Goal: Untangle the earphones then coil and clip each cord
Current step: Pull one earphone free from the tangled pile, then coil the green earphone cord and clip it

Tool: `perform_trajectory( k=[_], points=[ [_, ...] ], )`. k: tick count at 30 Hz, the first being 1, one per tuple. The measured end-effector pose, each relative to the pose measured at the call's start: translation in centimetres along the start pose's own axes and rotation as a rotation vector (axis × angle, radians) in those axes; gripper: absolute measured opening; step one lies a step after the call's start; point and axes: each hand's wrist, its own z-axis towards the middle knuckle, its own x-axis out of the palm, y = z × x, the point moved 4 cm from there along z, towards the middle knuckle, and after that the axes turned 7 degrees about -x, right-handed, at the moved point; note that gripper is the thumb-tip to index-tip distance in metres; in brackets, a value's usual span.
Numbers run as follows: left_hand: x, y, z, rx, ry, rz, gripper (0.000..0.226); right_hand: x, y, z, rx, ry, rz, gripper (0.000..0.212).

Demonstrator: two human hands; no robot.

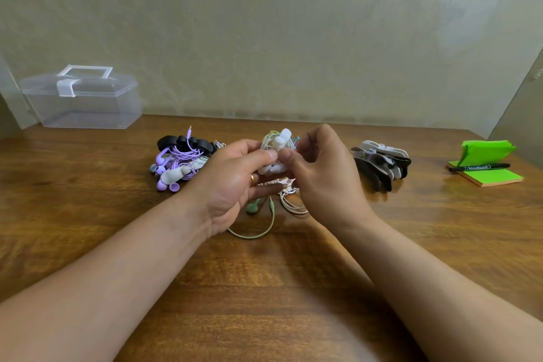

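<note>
Both hands meet above the middle of the wooden table (264, 288). My left hand (235, 182) and my right hand (323, 176) pinch a coiled white earphone cord with a white clip (279, 141) around it. Loose white cord (291, 203) hangs below the hands onto the table. A green earphone (253, 207) with its cord looping lies under the hands. To the left sits a pile of clipped earphones (179, 161), purple cord on top, black clips behind.
A heap of spare black and white cord clips (379, 164) lies to the right. Green sticky notes (487, 173) with a black marker (479, 167) sit at the far right. A clear lidded plastic box (82, 100) stands at the back left against the wall.
</note>
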Motion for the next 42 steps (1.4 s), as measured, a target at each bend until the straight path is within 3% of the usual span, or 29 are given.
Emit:
perform_trajectory(
  k=[4,9,16,24,31,35,39,42],
  points=[
    [0.2,-0.1,-0.3,-0.011,0.08,0.083,0.026,-0.6,0.1,0.2,-0.062,0.044,-0.011,0.021],
    [0.5,-0.3,-0.5,-0.053,0.137,-0.039,0.03,-1.0,-0.2,0.7,-0.093,0.057,0.083,0.019],
    [0.0,-0.1,-0.4,-0.033,0.056,0.013,0.031,-0.7,-0.4,0.9,-0.081,0.121,0.227,0.021],
    [-0.1,-0.3,-0.6,-0.044,0.079,0.055,0.034,-0.4,-1.3,1.1,-0.047,0.176,0.271,0.029],
    [-0.6,0.6,-0.1,-0.07,0.059,0.194,0.044,0.3,-1.2,0.8,-0.033,0.28,0.325,0.017],
    [-1.2,-0.8,-0.1,-0.009,0.06,0.225,0.038,0.9,-0.9,0.5,-0.039,0.28,0.412,0.029],
    [-4.4,-3.5,0.6,0.102,-0.126,0.212,0.055,0.4,-1.1,0.9,0.04,0.192,0.392,0.025],
    [-7.6,-4.2,1.4,0.171,-0.344,0.359,0.042,0.9,-1.7,0.5,0.004,0.227,0.208,0.016]
  ],
)
